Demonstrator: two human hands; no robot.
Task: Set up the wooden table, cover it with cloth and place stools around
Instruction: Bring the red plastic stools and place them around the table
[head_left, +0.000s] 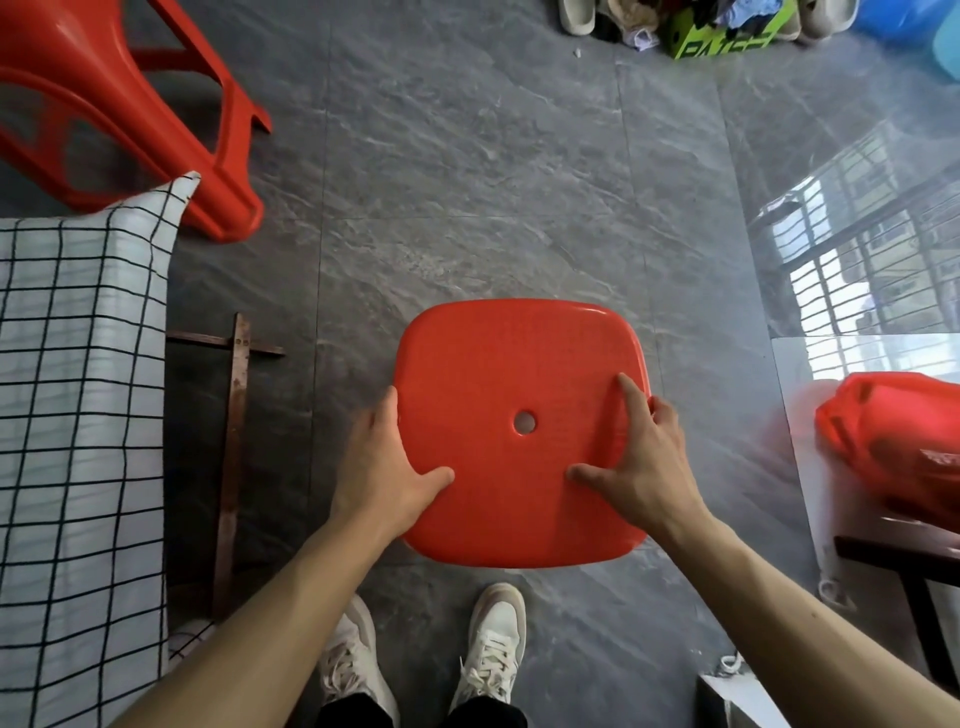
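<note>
A red plastic stool (519, 364) stands on the grey floor in front of my feet, its square seat with a small centre hole facing up. My left hand (387, 467) grips the seat's left edge, thumb on top. My right hand (639, 457) lies on the right part of the seat, fingers spread and curling over the right edge. At the left, the table under a white cloth with a black grid (78, 415) hangs down; a wooden leg frame (234, 441) shows beneath it. Another red stool (130, 114) stands at the top left beside the table's corner.
A third red stool (893, 441) lies at the right by a white panel and a dark frame (909, 571). A green box, shoes and blue tubs (727, 26) line the far wall. Open grey tile floor stretches beyond the stool.
</note>
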